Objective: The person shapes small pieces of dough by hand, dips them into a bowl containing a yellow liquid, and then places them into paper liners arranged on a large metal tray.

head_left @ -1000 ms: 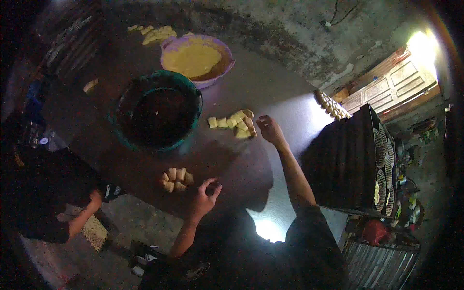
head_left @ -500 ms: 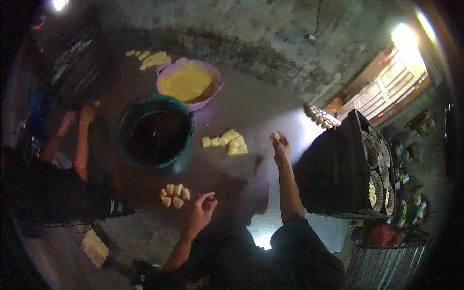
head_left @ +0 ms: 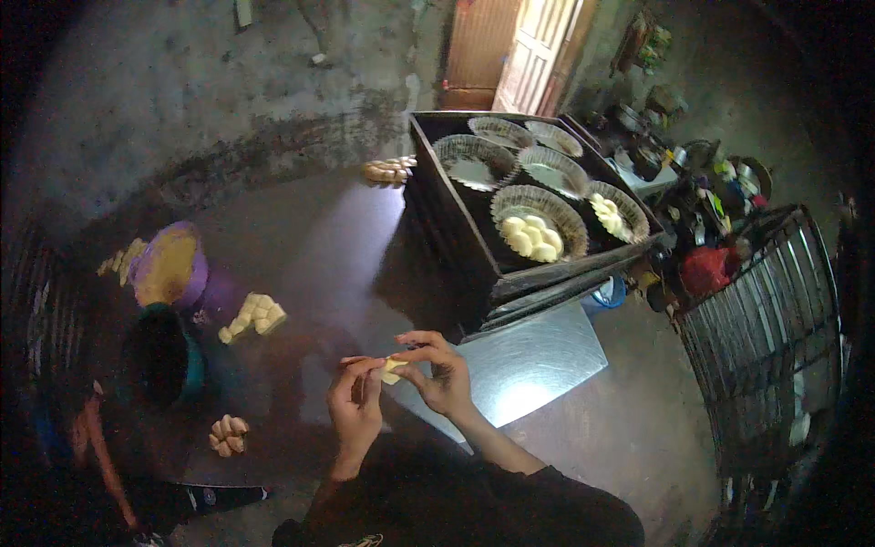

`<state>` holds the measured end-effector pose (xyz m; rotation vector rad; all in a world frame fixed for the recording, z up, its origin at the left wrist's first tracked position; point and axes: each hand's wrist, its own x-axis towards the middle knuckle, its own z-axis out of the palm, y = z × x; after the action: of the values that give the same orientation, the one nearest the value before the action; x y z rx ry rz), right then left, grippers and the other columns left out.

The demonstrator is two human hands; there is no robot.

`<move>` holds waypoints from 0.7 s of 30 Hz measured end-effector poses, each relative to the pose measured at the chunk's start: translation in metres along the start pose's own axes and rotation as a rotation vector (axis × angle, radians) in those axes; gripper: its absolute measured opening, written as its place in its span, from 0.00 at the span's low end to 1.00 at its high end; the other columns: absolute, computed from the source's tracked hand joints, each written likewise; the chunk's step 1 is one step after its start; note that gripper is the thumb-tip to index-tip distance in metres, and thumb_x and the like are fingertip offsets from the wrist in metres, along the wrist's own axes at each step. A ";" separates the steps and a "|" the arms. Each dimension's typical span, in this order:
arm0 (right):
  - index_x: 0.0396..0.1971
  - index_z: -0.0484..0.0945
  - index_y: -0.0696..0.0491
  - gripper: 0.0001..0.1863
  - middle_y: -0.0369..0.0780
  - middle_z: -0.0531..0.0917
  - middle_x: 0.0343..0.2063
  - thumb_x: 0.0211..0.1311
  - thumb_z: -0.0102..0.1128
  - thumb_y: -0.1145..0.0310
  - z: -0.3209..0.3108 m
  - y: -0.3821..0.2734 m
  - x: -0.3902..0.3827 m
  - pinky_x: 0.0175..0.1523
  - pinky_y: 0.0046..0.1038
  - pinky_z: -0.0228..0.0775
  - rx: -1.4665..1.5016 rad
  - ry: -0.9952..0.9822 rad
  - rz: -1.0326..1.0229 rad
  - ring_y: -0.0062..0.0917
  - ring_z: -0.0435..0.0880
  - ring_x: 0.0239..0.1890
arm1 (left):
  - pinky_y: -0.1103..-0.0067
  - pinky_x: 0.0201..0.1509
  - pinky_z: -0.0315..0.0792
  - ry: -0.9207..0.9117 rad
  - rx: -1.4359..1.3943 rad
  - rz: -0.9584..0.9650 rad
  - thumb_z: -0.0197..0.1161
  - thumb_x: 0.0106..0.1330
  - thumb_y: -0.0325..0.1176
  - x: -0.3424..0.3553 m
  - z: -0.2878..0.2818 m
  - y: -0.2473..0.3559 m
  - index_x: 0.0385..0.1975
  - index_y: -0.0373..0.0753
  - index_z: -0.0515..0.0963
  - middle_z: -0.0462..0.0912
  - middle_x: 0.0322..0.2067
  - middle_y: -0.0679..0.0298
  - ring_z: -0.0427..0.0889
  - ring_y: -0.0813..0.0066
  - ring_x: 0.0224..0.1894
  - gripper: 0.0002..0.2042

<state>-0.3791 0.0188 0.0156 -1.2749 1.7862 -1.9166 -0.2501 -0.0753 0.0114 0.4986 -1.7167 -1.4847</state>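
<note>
My left hand (head_left: pixel 355 406) and my right hand (head_left: pixel 439 381) meet over the table, both gripping a small pale-yellow piece of dough (head_left: pixel 393 371) between their fingertips. Beneath and right of them lies a shiny metal sheet (head_left: pixel 556 356). Pale dough pieces (head_left: pixel 262 314) sit to the left, with a browner cluster of pieces (head_left: pixel 228 436) lower down. Beyond my hands a dark stacked tray (head_left: pixel 492 290) holds several fluted moulds (head_left: pixel 551 170); the two front ones contain clusters of pale dough balls (head_left: pixel 531 237).
A purple tub with yellow contents (head_left: pixel 190 278) and a teal tub (head_left: pixel 192 374) stand left. A co-worker's arm (head_left: pixel 105 460) is at the lower left. Shaped dough (head_left: pixel 387 171) lies behind the tray. A metal rack (head_left: pixel 756 346), cookware (head_left: pixel 647 155) and an open door (head_left: pixel 533 50) are beyond.
My view has turned right, toward the moulds. My right hand has brought a piece of dough over to my left hand, and both now hold it.
</note>
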 end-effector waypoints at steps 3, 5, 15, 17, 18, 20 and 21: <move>0.40 0.83 0.58 0.10 0.45 0.83 0.46 0.59 0.68 0.80 -0.029 -0.008 -0.003 0.55 0.28 0.76 0.372 0.079 0.259 0.26 0.83 0.48 | 0.70 0.57 0.71 0.108 0.115 0.273 0.50 0.77 0.48 0.014 0.039 0.039 0.47 0.33 0.81 0.81 0.43 0.59 0.80 0.62 0.49 0.22; 0.40 0.81 0.58 0.10 0.45 0.84 0.46 0.58 0.68 0.81 -0.034 -0.022 0.001 0.54 0.27 0.77 0.552 0.058 0.346 0.25 0.83 0.48 | 0.67 0.56 0.74 0.159 0.287 0.570 0.45 0.76 0.56 0.019 0.045 0.040 0.51 0.32 0.79 0.78 0.50 0.52 0.80 0.56 0.49 0.29; 0.67 0.59 0.54 0.36 0.41 0.83 0.42 0.61 0.63 0.84 0.067 -0.077 0.022 0.53 0.26 0.76 0.739 -0.343 0.370 0.22 0.82 0.49 | 0.66 0.51 0.80 0.253 -0.570 0.402 0.63 0.71 0.38 0.006 -0.007 0.034 0.48 0.33 0.75 0.81 0.44 0.52 0.83 0.59 0.48 0.15; 0.69 0.57 0.55 0.35 0.45 0.81 0.49 0.64 0.61 0.81 0.097 -0.065 0.030 0.54 0.26 0.75 0.800 -0.414 0.472 0.24 0.81 0.50 | 0.67 0.52 0.79 0.461 -0.686 0.125 0.64 0.70 0.35 -0.006 -0.034 0.021 0.51 0.33 0.73 0.81 0.45 0.51 0.82 0.60 0.48 0.16; 0.69 0.56 0.55 0.35 0.46 0.80 0.51 0.66 0.60 0.80 0.109 -0.063 0.033 0.55 0.27 0.75 0.825 -0.442 0.544 0.25 0.82 0.50 | 0.68 0.52 0.78 0.444 -0.672 0.239 0.63 0.70 0.33 -0.003 -0.053 0.007 0.52 0.33 0.73 0.81 0.46 0.51 0.82 0.61 0.48 0.16; 0.70 0.55 0.54 0.34 0.46 0.79 0.53 0.66 0.59 0.79 0.146 -0.054 0.042 0.55 0.26 0.75 0.941 -0.494 0.624 0.25 0.81 0.49 | 0.70 0.52 0.77 0.382 -0.640 0.458 0.60 0.69 0.30 0.010 -0.095 -0.033 0.53 0.33 0.71 0.80 0.47 0.51 0.82 0.63 0.48 0.15; 0.70 0.55 0.54 0.34 0.47 0.78 0.54 0.67 0.58 0.78 0.167 -0.051 0.049 0.54 0.26 0.75 0.993 -0.510 0.672 0.25 0.81 0.49 | 0.71 0.52 0.76 0.346 -0.620 0.558 0.59 0.69 0.28 0.020 -0.117 -0.053 0.54 0.33 0.71 0.80 0.47 0.50 0.82 0.64 0.47 0.15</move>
<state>-0.2703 -0.1191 0.0624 -0.5876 0.6639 -1.5109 -0.1822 -0.1769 -0.0330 -0.0601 -0.9419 -1.3216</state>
